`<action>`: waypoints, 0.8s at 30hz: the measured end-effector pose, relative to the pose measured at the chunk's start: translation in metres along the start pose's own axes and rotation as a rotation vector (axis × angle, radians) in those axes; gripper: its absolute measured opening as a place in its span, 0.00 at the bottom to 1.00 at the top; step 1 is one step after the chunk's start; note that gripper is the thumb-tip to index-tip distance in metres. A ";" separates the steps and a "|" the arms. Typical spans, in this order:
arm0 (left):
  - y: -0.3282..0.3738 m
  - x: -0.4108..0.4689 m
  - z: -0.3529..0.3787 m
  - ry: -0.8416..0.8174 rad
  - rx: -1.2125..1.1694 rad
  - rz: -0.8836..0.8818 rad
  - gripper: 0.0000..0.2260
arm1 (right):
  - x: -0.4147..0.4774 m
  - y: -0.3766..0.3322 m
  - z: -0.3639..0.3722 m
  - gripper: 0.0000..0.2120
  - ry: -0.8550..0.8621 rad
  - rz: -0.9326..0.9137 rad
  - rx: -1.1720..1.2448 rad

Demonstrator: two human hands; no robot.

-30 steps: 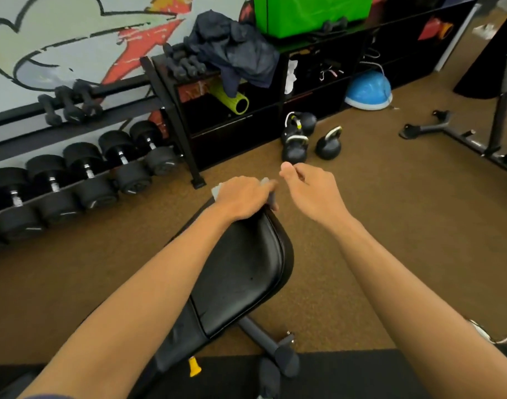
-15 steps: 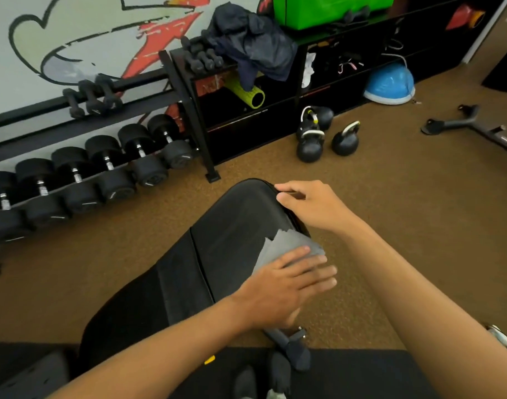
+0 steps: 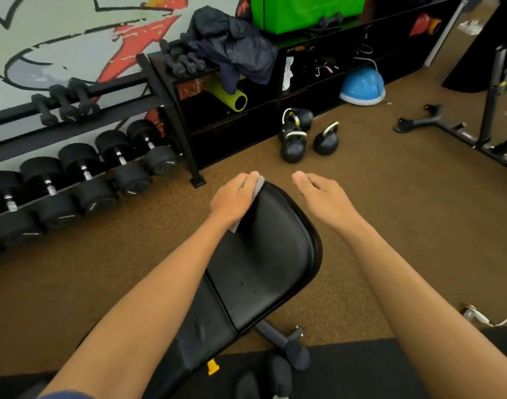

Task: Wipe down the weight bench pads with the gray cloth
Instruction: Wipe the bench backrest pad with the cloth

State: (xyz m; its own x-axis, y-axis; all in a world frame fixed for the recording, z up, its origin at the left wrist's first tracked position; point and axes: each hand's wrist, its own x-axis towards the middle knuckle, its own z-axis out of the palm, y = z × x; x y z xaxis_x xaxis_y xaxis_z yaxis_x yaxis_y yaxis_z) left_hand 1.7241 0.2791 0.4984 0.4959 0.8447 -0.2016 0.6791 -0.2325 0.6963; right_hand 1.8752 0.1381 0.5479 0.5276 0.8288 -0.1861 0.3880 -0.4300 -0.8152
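The black weight bench seat pad (image 3: pixel 269 254) runs away from me in the middle of the view, and the back pad (image 3: pixel 200 335) joins it nearer to me. My left hand (image 3: pixel 235 197) lies on the seat pad's far left corner, fingers curled over the gray cloth (image 3: pixel 259 186). Only small bits of the cloth show at my fingertips and under my wrist. My right hand (image 3: pixel 321 197) hovers just past the pad's far right edge, loosely curled, holding nothing and not touching the pad.
A dumbbell rack (image 3: pixel 82 182) lines the wall at left, beside a black shelf unit (image 3: pixel 246 119). Kettlebells (image 3: pixel 294 145) stand on the brown floor beyond the bench. A blue balance dome (image 3: pixel 361 84) and a machine base (image 3: pixel 448 131) sit at right. The bench foot (image 3: pixel 292 347) sticks out below.
My left hand has swept the cloth from the seat pad's near right side up to its far left corner. My right hand has lifted off the pad's far edge.
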 end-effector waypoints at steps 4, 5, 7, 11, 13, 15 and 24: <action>-0.035 -0.012 -0.007 -0.021 -0.067 -0.285 0.33 | -0.009 0.004 0.005 0.21 -0.034 0.042 -0.018; -0.044 -0.016 -0.008 -0.017 -0.080 -0.331 0.34 | -0.010 0.005 0.005 0.22 -0.030 0.045 -0.026; -0.051 -0.018 -0.010 -0.014 -0.125 -0.417 0.34 | -0.011 0.005 0.003 0.22 -0.019 0.039 -0.040; -0.018 -0.013 -0.011 0.016 -0.195 -0.392 0.34 | -0.010 0.003 -0.004 0.21 -0.016 -0.006 -0.019; 0.009 -0.008 -0.006 0.012 -0.136 -0.276 0.25 | -0.009 0.004 -0.010 0.20 -0.004 -0.022 -0.006; 0.034 -0.004 0.002 0.009 0.006 -0.092 0.20 | -0.007 0.007 -0.016 0.20 -0.009 -0.032 -0.008; 0.051 -0.075 0.068 0.080 0.385 0.647 0.16 | 0.004 0.016 -0.033 0.20 -0.086 -0.170 -0.086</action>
State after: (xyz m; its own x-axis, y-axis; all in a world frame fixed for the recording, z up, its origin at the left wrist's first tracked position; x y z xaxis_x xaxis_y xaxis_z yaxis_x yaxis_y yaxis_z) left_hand 1.7582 0.1705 0.5018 0.8294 0.5109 0.2262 0.4139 -0.8337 0.3655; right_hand 1.9085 0.1230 0.5517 0.3841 0.9180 -0.0986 0.5309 -0.3069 -0.7899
